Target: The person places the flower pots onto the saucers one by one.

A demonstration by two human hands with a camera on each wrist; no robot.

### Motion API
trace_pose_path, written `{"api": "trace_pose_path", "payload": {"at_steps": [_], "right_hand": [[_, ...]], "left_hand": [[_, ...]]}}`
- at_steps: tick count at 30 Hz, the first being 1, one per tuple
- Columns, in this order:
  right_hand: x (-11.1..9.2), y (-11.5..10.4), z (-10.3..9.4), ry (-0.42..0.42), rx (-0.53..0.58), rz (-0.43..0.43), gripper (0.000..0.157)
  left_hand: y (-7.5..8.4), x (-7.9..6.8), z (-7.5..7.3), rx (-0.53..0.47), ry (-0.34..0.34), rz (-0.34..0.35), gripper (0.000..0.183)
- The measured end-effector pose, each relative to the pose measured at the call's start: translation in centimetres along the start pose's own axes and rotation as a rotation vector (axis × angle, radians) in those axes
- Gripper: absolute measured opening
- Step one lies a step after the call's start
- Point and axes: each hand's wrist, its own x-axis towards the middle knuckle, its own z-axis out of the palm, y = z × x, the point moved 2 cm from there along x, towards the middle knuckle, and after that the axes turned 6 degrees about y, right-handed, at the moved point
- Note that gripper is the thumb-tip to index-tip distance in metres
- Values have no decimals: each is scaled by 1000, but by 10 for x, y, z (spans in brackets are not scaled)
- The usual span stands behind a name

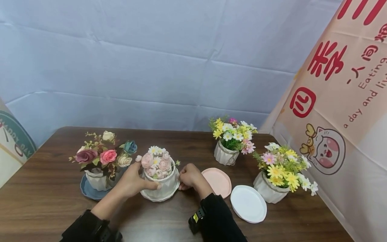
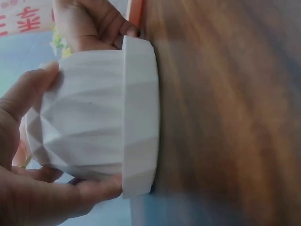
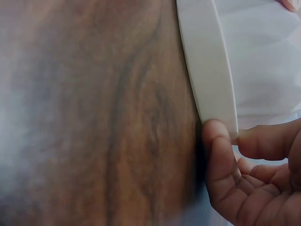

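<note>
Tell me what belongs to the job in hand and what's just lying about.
In the job: pink-flowered pot; saucer beneath.

Apparently lying about: rose pot; blue saucer; back daisy pot; right daisy pot; pink saucer; bare white saucer.

Soft, even light fills the head view, clear enough to show creases in the pale blue cloth backdrop (image 1: 151, 74); a pale glare lies on the dark brown wood-grain tabletop (image 1: 157, 225) near the bottom edge. Both wrist views look dimmer and hazier, the grain smeared by blur. In the right one, whitish sheen washes the left side, and shadow darkens the tabletop along the white angular-rimmed saucer (image 3: 211, 61).
</note>
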Motion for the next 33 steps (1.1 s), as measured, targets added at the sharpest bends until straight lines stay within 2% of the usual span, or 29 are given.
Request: {"api": "trace_pose_path", "payload": {"at_steps": [7, 11, 15, 20, 26, 33], "right_hand": [[5, -5, 0, 29, -25, 4, 15], [8, -7, 1, 66, -71, -18, 21], [13, -9, 2, 100, -108, -5, 24], [20, -9, 3, 125, -85, 22, 21], [23, -9, 3, 168, -88, -14, 24], [24, -11, 4, 186, -139, -29, 26]], "left_hand": [[-4, 7, 0, -29, -6, -37, 101], [-5, 12, -1, -13, -7, -59, 104], [-7, 16, -2, 7, -20, -73, 110], [-9, 22, -3, 17, -42, -81, 114], [-9, 28, -1, -43, -65, -74, 114], [-11, 30, -1, -76, -81, -103, 115]]}}
